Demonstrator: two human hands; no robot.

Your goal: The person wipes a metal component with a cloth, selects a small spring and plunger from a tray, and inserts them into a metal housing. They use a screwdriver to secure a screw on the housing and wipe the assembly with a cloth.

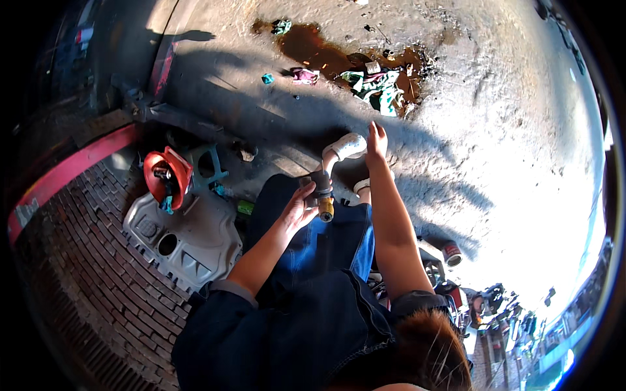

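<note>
My left hand is closed around a dark cylindrical metal part with a brass-coloured end, held over my lap. A round opening shows in the brass end, which points toward me. My fingers and thumb grip the dark body from its left side. My right hand reaches out ahead past my knees, above the ground, with its fingers stretched forward and nothing visible in them. Beyond it, a green and white cloth lies in a brown, oily stain.
At the left a large grey metal cover lies on bricks. Beside it are a red bowl holding small parts and a green stool. A can and a cluttered heap are at the right.
</note>
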